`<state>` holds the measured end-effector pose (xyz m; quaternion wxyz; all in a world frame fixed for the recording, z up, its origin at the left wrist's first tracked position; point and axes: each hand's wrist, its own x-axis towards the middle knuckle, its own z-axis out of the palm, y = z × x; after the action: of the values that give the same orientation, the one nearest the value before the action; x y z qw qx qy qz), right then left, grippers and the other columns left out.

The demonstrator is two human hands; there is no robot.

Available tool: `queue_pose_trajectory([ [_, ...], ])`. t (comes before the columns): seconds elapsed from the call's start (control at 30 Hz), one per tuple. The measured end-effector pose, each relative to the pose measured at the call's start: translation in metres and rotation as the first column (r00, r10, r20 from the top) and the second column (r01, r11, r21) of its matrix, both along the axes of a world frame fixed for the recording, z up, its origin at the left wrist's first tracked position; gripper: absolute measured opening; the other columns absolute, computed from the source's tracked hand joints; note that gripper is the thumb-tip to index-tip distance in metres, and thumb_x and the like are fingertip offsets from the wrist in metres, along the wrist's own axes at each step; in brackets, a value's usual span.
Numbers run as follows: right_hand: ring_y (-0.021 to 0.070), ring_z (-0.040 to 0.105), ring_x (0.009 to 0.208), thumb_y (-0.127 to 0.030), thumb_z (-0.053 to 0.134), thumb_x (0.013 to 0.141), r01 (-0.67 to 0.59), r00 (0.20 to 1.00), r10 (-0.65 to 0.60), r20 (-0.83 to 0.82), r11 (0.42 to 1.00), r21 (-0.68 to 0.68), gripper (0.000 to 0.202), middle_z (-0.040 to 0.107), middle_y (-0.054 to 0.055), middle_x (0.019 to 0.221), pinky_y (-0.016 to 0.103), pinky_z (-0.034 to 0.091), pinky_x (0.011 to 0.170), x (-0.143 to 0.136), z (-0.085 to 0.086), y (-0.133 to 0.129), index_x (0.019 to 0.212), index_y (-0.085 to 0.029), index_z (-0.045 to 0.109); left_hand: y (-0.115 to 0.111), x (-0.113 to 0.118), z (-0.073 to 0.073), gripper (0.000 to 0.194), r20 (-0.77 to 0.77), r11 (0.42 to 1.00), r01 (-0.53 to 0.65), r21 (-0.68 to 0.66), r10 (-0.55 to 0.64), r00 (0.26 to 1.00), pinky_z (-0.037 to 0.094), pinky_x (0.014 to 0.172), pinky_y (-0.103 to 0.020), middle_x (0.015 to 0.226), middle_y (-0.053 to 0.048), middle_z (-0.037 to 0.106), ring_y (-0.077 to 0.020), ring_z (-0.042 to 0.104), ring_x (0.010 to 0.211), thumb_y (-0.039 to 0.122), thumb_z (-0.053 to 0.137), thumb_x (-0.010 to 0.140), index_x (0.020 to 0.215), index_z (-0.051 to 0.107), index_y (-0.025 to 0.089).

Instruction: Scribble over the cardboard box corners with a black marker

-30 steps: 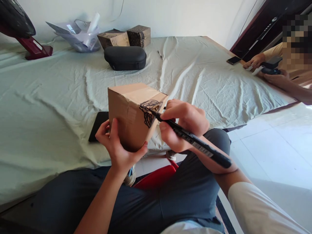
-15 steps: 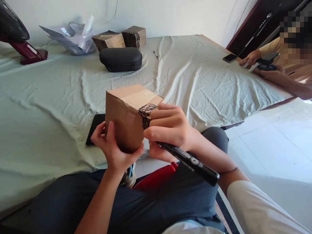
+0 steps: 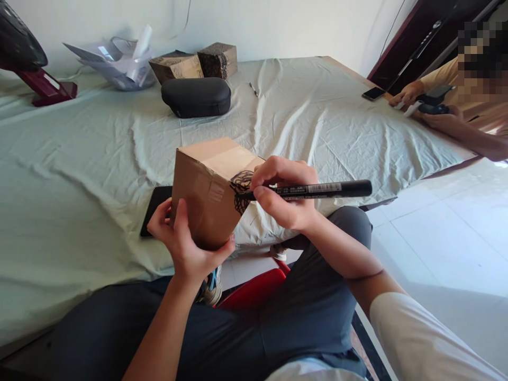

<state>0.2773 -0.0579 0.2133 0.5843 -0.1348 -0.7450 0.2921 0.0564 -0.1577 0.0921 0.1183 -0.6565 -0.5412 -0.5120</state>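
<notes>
A brown cardboard box is held tilted above the near edge of the cloth-covered table. My left hand grips it from below and the left, thumb and fingers spread round its lower part. Black scribbled lines mark the box around its right corner. Between the fingers of my right hand is a black marker, its rear end pointing right and its tip at the scribbles. A flat black object lies on the table behind my left hand, partly hidden by it.
On the green-grey cloth stand a black case, two scribbled boxes, a plastic basket and a dark red stand. A small pen and a phone lie farther right. Another person's hands hold a dark device.
My right hand has turned and risen slightly, swinging the marker from slanting down-right to nearly level. The box has shifted slightly right in my left hand, and more of its scribbles show.
</notes>
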Motion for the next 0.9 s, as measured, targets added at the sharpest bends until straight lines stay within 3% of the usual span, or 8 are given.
queue_pose_trajectory([
  [0.1, 0.0133, 0.051, 0.054, -0.032, 0.069, 0.097, 0.048, 0.999, -0.048, 0.004, 0.988, -0.147, 0.018, 0.056, -0.003, 0.066, 0.031, 0.047, 0.051, 0.002, -0.006, 0.009, 0.082, -0.027, 0.06, 0.0, -0.002, 0.0, 0.139, -0.008, 1.0, -0.003, -0.001, 0.003, 1.0, 0.048, 0.12, -0.074, 0.162, -0.023, 0.039, -0.0518, 0.043, 0.146, 0.065, 0.101, 0.06, 0.179, 0.039, 0.026],
  [0.23, 0.0128, 0.049, 0.055, -0.039, 0.073, 0.099, 0.04, 0.999, -0.041, 0.001, 0.964, -0.264, 0.026, 0.052, -0.005, 0.065, 0.03, 0.045, 0.05, 0.002, -0.002, 0.014, 0.081, -0.028, 0.058, 0.001, -0.003, 0.001, 0.14, -0.013, 1.0, 0.004, 0.004, -0.004, 1.0, 0.048, 0.12, -0.073, 0.162, -0.024, 0.04, -0.0508, 0.045, 0.145, 0.067, 0.1, 0.06, 0.179, 0.039, 0.026],
  [0.37, 0.0093, 0.049, 0.057, -0.035, 0.075, 0.097, -0.031, 0.999, 0.04, 0.023, 0.949, -0.314, 0.026, 0.055, -0.006, 0.067, 0.026, 0.042, 0.053, -0.001, 0.006, 0.012, 0.081, -0.026, 0.057, 0.0, -0.003, 0.001, 0.139, -0.021, 1.0, 0.007, 0.004, -0.007, 1.0, 0.05, 0.118, -0.071, 0.162, -0.024, 0.04, -0.0505, 0.045, 0.144, 0.067, 0.099, 0.061, 0.179, 0.039, 0.025],
  [0.6, 0.0088, 0.04, 0.057, -0.024, 0.069, 0.094, 0.036, 0.999, -0.029, 0.026, 0.94, -0.339, 0.022, 0.046, -0.008, 0.063, 0.024, 0.031, 0.052, 0.001, -0.001, 0.02, 0.077, -0.025, 0.054, 0.0, -0.004, 0.003, 0.134, -0.053, 1.0, -0.012, 0.012, 0.012, 0.998, 0.049, 0.116, -0.07, 0.161, -0.024, 0.04, -0.0495, 0.046, 0.143, 0.072, 0.093, 0.068, 0.18, 0.035, 0.024],
  [0.73, 0.0097, 0.039, 0.06, -0.024, 0.067, 0.094, 0.076, 0.997, -0.07, 0.029, 0.922, -0.381, 0.026, 0.043, -0.007, 0.064, 0.024, 0.032, 0.053, 0.003, -0.001, 0.025, 0.074, -0.026, 0.05, 0.001, -0.002, 0.008, 0.13, -0.047, 0.999, -0.008, 0.039, 0.01, 0.999, 0.047, 0.119, -0.072, 0.159, -0.024, 0.043, -0.0486, 0.048, 0.141, 0.068, 0.09, 0.07, 0.18, 0.037, 0.024],
  [0.9, 0.0099, 0.038, 0.056, -0.024, 0.062, 0.096, -0.002, 0.999, -0.018, -0.044, 0.903, -0.429, 0.025, 0.04, -0.007, 0.063, 0.024, 0.033, 0.051, 0.003, -0.005, 0.031, 0.075, -0.026, 0.048, 0.002, -0.004, 0.005, 0.126, -0.004, 1.0, -0.006, 0.026, 0.006, 1.0, 0.043, 0.125, -0.074, 0.156, -0.023, 0.044, -0.0491, 0.05, 0.142, 0.069, 0.088, 0.071, 0.178, 0.039, 0.024],
])
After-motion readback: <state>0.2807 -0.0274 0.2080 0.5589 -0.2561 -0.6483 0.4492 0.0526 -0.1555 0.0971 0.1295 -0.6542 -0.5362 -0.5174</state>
